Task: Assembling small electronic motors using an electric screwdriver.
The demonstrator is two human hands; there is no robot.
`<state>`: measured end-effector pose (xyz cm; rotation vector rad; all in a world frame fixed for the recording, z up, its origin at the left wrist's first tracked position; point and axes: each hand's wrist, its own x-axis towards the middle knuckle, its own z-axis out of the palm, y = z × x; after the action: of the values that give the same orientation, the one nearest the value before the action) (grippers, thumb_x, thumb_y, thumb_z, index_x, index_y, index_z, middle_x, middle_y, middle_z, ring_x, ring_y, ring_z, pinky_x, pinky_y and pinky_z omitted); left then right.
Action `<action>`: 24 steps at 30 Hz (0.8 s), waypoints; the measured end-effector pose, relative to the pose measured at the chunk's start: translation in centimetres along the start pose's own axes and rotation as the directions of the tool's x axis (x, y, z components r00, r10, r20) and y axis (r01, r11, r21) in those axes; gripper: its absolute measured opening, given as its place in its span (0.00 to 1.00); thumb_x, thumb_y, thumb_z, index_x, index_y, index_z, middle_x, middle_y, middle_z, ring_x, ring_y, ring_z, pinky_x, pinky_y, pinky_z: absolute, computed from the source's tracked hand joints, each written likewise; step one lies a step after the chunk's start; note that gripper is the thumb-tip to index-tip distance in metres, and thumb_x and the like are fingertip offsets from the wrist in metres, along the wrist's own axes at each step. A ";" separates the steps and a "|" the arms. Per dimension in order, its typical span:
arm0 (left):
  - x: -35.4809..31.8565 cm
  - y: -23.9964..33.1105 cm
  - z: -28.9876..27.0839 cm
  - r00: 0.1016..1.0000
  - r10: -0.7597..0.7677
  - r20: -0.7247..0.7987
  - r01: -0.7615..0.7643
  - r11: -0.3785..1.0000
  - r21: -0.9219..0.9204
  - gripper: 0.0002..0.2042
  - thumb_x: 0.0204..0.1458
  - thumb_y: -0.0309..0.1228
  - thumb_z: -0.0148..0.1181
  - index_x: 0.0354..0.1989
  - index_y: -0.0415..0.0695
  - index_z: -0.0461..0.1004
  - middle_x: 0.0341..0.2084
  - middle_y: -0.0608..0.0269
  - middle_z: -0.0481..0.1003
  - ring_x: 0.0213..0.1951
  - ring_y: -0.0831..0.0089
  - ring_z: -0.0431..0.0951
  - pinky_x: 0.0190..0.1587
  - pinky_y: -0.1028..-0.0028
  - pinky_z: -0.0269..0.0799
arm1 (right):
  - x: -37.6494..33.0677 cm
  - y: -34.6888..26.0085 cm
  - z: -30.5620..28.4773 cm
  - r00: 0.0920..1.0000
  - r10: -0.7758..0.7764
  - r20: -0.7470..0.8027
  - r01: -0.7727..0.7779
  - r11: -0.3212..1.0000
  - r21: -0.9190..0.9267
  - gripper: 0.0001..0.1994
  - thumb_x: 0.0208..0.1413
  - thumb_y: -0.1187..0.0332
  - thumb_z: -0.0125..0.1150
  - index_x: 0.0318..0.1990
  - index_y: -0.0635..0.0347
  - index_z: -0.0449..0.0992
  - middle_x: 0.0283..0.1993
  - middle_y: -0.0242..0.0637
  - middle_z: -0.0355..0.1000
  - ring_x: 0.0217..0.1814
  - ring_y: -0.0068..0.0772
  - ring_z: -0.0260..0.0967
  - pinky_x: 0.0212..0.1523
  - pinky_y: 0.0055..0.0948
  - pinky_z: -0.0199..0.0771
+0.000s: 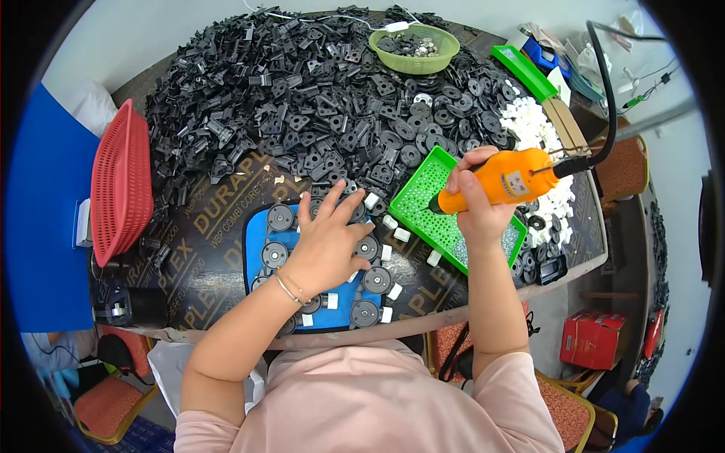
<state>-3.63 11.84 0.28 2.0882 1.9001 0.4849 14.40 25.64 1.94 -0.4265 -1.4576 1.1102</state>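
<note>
Currently, the right hand (482,208) is clamped around the body of an orange power tool (502,183), above the right part of the counter (192,275). The black nose of the tool points left, over a green perforated tray (413,198); contact between nose and tray cannot be determined. A black cord (608,113) leaves the rear of the tool and rises beyond the counter's right edge.

The left hand (325,238) is palm down with fingers spread apart, over the wheel assemblies (377,280). Whether it presses on any single part cannot be determined. The assemblies lie in rows on a blue mat (257,226) at the middle of the counter's near edge; white blocks (395,291) project from several of them. The perforated tray sits at an angle to the right of the mat and contains small, shiny pieces.

A heap of black brackets (249,83) covers the counter toward its far edge. Black discs (411,155) adjoin the heap on the right, followed by white parts (529,121) toward the right edge. A yellow-green basket (411,66) stands near the far edge; a red basket (121,185) stands tilted at the left edge.
</note>
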 end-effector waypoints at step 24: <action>2.9 -3.6 -0.1 0.987 -0.129 -0.092 0.136 0.988 0.073 0.20 0.31 0.37 0.72 0.39 0.54 0.79 0.58 0.61 0.62 0.65 0.57 0.49 0.61 0.43 0.36 | 1.4 -2.2 4.7 0.987 -0.120 0.103 0.093 0.967 0.237 0.10 0.49 0.75 0.58 0.39 0.66 0.66 0.35 0.40 0.62 0.25 0.29 0.65 0.27 0.24 0.68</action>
<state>-6.67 15.10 -0.91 2.0007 2.1242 0.4855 10.51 23.95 5.24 -0.1190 -1.4140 1.2178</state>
